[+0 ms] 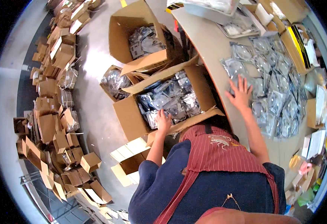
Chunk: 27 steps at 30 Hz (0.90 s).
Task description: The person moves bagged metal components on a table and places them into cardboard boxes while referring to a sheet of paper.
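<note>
Red apron is hanging closest. Both arms are pointing forward. Left hand is bending over shiny bags in a box, grip unclear; right hand is spreading wide, empty, by table bags.

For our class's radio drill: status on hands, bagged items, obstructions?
Left hand at bagged items in open carton, grip unclear. Right hand spread, beside bagged pile on table. Nothing visibly blocking either hand.

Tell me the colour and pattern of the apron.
The apron is dark red with thin, pale stripes, best seen in the head view.
</note>
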Tool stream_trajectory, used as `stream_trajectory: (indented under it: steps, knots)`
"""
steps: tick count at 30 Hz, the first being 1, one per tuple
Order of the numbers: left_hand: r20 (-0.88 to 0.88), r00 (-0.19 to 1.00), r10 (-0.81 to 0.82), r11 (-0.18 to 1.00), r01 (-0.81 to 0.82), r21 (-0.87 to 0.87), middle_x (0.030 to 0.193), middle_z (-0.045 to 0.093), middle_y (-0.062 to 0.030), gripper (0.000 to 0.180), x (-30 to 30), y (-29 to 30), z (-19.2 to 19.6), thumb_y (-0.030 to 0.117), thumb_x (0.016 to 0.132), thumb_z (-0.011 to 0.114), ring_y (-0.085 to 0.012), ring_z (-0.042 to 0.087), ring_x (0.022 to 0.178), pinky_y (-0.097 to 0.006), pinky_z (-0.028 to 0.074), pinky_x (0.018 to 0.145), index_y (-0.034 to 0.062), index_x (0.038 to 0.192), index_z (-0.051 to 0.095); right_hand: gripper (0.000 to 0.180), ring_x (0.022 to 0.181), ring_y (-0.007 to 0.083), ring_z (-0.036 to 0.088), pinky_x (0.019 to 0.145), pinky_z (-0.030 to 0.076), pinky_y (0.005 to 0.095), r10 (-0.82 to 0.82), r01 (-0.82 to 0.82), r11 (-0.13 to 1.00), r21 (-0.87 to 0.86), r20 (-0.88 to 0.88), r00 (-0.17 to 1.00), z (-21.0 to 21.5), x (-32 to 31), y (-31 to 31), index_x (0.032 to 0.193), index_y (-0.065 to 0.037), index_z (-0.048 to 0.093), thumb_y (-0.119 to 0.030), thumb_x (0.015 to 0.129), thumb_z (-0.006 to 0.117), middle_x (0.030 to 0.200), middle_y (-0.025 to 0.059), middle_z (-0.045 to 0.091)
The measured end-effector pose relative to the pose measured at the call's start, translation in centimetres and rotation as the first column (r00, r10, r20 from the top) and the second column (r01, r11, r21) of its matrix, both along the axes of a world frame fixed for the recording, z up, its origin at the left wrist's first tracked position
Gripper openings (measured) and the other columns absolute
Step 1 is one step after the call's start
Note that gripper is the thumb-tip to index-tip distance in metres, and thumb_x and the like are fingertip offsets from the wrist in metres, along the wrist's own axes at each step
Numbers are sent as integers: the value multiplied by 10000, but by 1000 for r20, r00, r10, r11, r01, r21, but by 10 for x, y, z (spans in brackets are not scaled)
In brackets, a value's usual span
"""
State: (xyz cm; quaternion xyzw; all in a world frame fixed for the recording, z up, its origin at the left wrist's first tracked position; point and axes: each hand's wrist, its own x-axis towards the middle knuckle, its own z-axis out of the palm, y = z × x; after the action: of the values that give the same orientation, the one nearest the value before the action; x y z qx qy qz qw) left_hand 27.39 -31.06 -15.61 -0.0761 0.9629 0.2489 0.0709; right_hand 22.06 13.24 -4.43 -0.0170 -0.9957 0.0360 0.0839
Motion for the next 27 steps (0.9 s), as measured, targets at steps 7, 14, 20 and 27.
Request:
stream_trajectory:
  steps: [7, 14, 20, 27]
  knots:
    - [-36, 965, 261, 940, -245, 239, 1276, 569, -284, 593, 12, -25, -30, 406, 967, 574, -421, 546, 1177, -459, 422, 1023, -32, 1358, 494, 747, 1461, 426, 210, 1130, 84, 701, 607, -577, 483, -658, -223, 763, 12, 7, -154, 1473, -271, 455, -535, 815, 690, 1588, 172, 269]
    - [-25, 805, 593, 735, -528, 425, 1285, 571, -276, 599, 10, -33, -28, 437, 1005, 507, -382, 563, 1172, -419, 434, 999, -59, 1341, 517, 686, 1417, 422, 294, 1063, 142, 774, 120, -175, 957, -231, -235, 965, 12, -72, -88, 1483, -229, 427, -468, 879, 647, 1565, 213, 267]
    - [28, 802, 596, 717, -548, 431, 938, 696, -214, 547, 4, -29, -25, 449, 1002, 476, -359, 658, 915, -445, 477, 832, -53, 1169, 615, 614, 1413, 443, 276, 1034, 197, 761, -110, 95, 981, -172, -82, 991, -20, -86, 0, 1464, -298, 461, -540, 913, 582, 1543, 225, 302]
    - [44, 818, 574, 682, -507, 527, 1108, 665, -197, 561, -8, -34, -31, 456, 1016, 463, -315, 622, 1023, -394, 458, 922, -48, 1233, 579, 803, 1489, 408, 157, 1110, -1, 726, 560, -523, 795, -308, 39, 828, 43, -45, -127, 1525, -243, 356, -614, 861, 613, 1632, 184, 131]
